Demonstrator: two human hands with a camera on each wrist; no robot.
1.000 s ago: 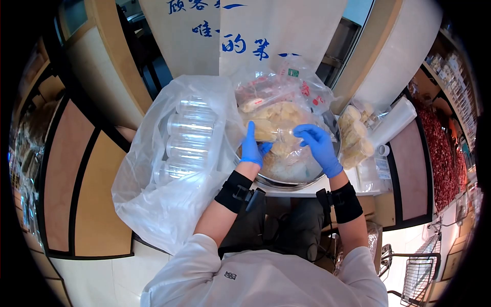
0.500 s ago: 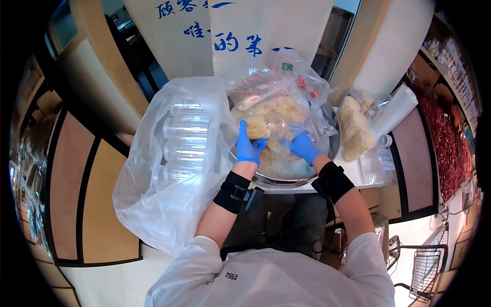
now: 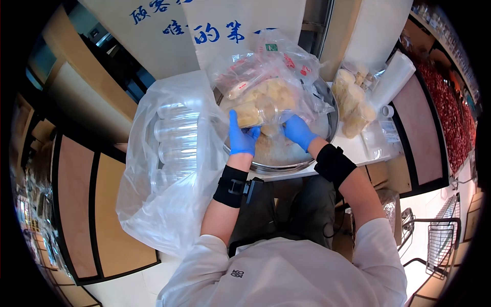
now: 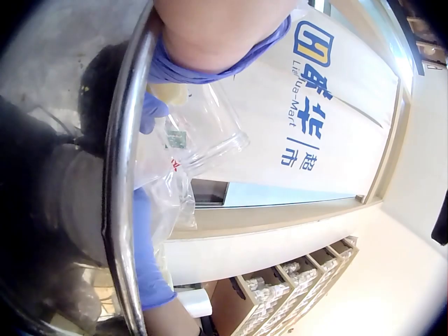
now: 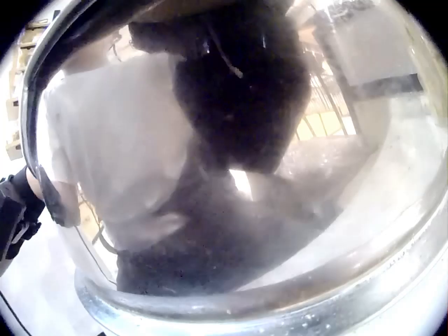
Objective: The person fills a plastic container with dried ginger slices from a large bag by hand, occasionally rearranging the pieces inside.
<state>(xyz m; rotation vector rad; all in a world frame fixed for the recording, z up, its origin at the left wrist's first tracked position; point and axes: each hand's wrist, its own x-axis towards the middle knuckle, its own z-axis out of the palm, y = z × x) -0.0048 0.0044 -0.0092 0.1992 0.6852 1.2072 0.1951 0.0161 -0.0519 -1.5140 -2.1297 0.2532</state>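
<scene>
A blue-gloved left hand (image 3: 243, 137) holds a clear plastic jar (image 3: 266, 108) on its side over a metal basin (image 3: 271, 167), thumb up along one end and fingers curled underneath. Pale yellow slices fill the jar's left part; its mouth faces right. The gloved right hand (image 3: 300, 134) reaches down into the basin just below the jar's mouth, fingers hidden. More pale yellow pieces (image 3: 279, 91) lie in a clear bag (image 3: 238, 77) with red print. The left wrist view shows the jar (image 4: 220, 126) above the rim. Only the shiny basin wall (image 5: 210, 231) fills most of the right wrist view.
Left of the basin, a large translucent bag (image 3: 153, 215) holds several empty clear jars (image 3: 176, 128). To the right stand several filled jars (image 3: 353, 97), a white plastic roll (image 3: 393, 79) and flat clear bags (image 3: 376, 143). A wire basket (image 3: 442, 233) is at the lower right.
The right hand has dropped from the jar's mouth down into the basin among the pieces. The left hand keeps its grip on the jar. The head view has swung to the right.
</scene>
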